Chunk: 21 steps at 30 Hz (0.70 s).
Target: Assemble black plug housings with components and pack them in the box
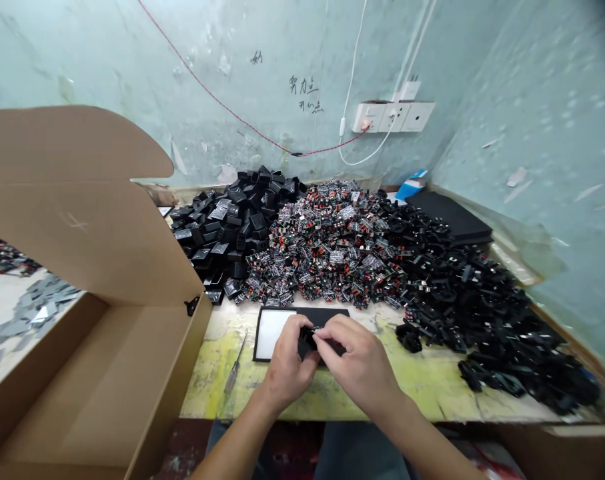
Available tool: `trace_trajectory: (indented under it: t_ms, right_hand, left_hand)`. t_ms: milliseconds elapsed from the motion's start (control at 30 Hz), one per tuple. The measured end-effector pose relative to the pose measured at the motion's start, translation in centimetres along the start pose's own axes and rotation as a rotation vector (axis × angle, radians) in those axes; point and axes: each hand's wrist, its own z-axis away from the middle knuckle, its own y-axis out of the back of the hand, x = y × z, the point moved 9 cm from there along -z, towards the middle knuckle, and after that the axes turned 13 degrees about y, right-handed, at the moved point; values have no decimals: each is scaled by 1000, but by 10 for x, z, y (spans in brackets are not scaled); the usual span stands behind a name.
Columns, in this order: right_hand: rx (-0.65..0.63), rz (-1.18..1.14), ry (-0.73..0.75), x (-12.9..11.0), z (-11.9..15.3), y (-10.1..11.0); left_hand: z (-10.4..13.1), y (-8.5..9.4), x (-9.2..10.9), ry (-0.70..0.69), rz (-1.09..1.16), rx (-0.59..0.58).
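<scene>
A small black plastic part [307, 335] is gripped between the thumb and fingers of my left hand [288, 360]. The thumb and fingertips of my right hand [356, 352] are pinched together against its right side; what lies between them is too small and covered to make out. Both hands are just above a shallow black-edged tray with a white floor [273, 335], its right part covered by a dark pad [327, 315]. To the left of the tray, a thin screwdriver [233, 372] with a clear handle lies on the yellow-stained table.
Behind the tray are heaps of black plastic housings [232, 227], small circuit boards [332, 247] and, rightward, black molded parts [462, 293]. An open cardboard box [82, 373] stands at left; grey plates [32, 313] lie beyond it. Black sheets [447, 217] are stacked at the back right.
</scene>
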Motion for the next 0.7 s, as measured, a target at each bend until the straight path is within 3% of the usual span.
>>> trace_trajectory:
  t_ms: [200,467,600,700]
  right_hand:
    - [-17,-288,-161,15,4,-5]
    - [2,-501,-374,39,16,-16]
    - [-6,-549,-430,48,19,-22]
    - [17,-509,-434,69,21,-17]
  left_hand:
    - [2,4,-4,7,18,20]
    - [2,2,-1,-21,42,13]
    - [3,2,1,-38,25,17]
    - [2,6,-2,-42,4,38]
